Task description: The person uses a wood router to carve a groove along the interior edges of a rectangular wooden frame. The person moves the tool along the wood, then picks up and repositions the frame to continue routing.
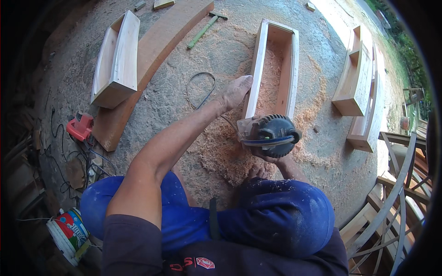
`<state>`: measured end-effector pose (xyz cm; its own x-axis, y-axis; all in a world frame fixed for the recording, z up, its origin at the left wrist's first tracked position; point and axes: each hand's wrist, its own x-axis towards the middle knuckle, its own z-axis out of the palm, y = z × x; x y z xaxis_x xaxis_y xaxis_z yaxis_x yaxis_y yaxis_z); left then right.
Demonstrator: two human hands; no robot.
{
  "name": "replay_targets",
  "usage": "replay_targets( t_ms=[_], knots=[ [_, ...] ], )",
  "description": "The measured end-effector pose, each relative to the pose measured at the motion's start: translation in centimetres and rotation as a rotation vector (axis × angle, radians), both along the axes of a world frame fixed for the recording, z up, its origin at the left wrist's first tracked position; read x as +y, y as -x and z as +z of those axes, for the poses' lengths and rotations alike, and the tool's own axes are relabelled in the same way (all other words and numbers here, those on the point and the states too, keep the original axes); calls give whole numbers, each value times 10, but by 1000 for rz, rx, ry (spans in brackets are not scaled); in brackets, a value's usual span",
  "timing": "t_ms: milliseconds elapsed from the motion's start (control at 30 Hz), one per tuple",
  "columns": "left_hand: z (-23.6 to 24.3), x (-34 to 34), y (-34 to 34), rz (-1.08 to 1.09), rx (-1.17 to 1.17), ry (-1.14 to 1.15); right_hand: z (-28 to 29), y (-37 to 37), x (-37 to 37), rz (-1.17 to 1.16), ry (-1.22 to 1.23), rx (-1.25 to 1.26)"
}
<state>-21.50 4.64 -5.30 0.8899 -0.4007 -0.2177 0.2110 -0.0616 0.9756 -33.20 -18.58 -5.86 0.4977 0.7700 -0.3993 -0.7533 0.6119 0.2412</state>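
Your left hand (235, 93) touches the long, open, pale wooden box (286, 64) on the ground; your right hand (276, 159) is mostly hidden under the round black power tool (272, 132) at its near end. You can't tell either grip. The box looks stiff, best held by its long walls; the tool, heavy.

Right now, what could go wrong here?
1. The left hand is at the wooden box's left edge, farther along from the power tool at its near end; a slip that way might reach the fingers.
2. A cord loops on the ground left of the box and could snag the tool or an arm.
3. Loose shavings lie around the box's near end, so footing there may be slippery.
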Motion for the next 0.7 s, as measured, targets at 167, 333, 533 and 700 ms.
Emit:
replay_targets(
  t_ms=[167, 333, 533, 700],
  knots=[
    [8, 0, -9, -34, 135, 47, 36, -9, 5, 87, 351, -651],
    [19, -1, -16, -39, 239, 3, 44, -27, -3, 282, 706, -1076],
    [17, -9, -27, 13, 181, -162, 40, -56, 0, 354, 710, -1652],
    [29, -15, -31, 10, 280, -112, 25, -52, -6, 331, 760, -1711]
  ],
)
